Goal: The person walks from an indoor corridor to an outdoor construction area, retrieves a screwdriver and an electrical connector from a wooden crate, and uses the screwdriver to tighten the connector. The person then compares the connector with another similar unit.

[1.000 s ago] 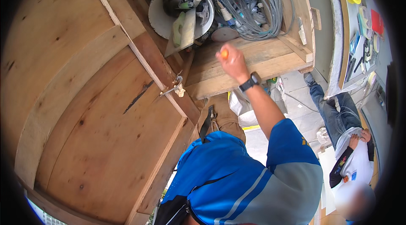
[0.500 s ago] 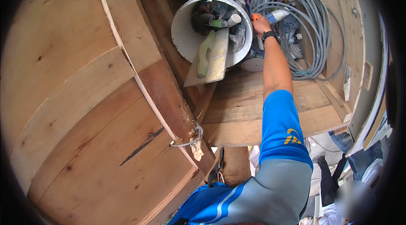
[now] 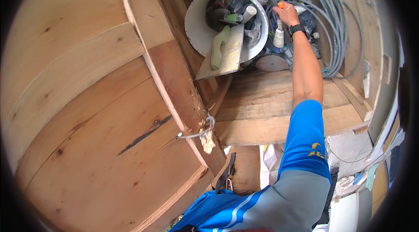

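Note:
My right hand (image 3: pixel 288 15), with a black watch (image 3: pixel 298 29) on its wrist, reaches in among the coiled cable and clutter. Its fingers are closed around a thing with an orange end (image 3: pixel 280 5); most of that thing is hidden. Just below the hand is a white ribbed plastic fitting (image 3: pixel 278 39); whether the hand touches it I cannot tell. To the left, a white bucket (image 3: pixel 192 35) lies tilted with its mouth toward me, holding tools. A plastering trowel with a green handle (image 3: pixel 219 48) rests out over its rim. My left hand is out of view.
Loops of grey cable (image 3: pixel 338 35) hang right of my hand. A round disc (image 3: pixel 271 63) lies below the bucket, above wooden boards (image 3: pixel 262 109). A large wooden panel (image 3: pixel 100 123) fills the left, with a wire tie (image 3: pixel 198 134) at its edge.
My view has shifted, so the bucket and arm sit further right. My hand has shifted slightly away from the bucket's rim, and the white fitting below it now shows clearly.

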Tool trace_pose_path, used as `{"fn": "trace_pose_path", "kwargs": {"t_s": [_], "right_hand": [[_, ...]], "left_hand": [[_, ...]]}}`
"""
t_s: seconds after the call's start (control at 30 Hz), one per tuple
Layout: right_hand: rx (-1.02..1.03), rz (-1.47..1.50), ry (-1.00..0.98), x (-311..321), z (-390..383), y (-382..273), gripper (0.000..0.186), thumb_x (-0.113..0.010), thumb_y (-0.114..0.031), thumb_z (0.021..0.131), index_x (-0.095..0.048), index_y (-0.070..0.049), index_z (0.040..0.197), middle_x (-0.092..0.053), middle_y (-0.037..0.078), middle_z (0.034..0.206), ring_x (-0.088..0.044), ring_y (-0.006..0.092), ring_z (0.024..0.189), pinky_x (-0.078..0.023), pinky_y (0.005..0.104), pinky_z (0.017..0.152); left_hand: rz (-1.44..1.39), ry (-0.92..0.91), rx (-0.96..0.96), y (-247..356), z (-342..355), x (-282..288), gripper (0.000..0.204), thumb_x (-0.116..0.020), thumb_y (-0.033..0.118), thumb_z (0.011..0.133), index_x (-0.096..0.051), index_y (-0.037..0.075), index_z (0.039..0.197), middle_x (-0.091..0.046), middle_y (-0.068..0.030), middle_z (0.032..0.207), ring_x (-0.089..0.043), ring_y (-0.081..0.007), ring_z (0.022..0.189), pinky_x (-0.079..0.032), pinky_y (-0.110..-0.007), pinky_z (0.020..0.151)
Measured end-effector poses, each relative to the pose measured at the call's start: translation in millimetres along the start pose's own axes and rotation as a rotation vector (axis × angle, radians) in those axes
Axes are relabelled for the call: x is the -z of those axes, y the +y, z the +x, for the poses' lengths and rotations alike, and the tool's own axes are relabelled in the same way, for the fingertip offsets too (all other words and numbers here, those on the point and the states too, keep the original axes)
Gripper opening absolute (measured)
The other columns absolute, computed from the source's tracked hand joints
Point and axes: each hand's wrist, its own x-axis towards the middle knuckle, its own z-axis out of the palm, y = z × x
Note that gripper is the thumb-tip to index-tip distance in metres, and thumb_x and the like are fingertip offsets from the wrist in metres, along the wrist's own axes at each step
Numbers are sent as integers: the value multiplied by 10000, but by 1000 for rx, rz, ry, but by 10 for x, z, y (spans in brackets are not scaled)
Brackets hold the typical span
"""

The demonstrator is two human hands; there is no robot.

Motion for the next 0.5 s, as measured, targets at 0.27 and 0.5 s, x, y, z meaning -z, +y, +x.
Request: {"fn": "trace_pose_path", "kwargs": {"t_s": [0.27, 0.5], "right_hand": [[-64, 1034, -133, 2360, -1446, -1419, 116, -696, -103, 837, -611, -29, 865, -593, 30, 710, -571, 119, 568, -519, 288, 518], [176, 1200, -12, 3703, -3678, -2406, 255, -691, -75, 821, -531, 18, 997, -581, 63, 719, -569, 145, 563, -544, 331, 581]], "left_hand": [[-342, -176, -342, -37, -283, 704, 515, -435, 292, 1029, -390, -1, 1449, -368, -196, 1504, -314, -306, 1416, -222, -433, 1178], [-710, -444, -1015, -188, -246, 1263, 555, -443, 340, 993, -398, 14, 1440, -354, -207, 1514, -253, -362, 1441, -187, -498, 1182]]}}
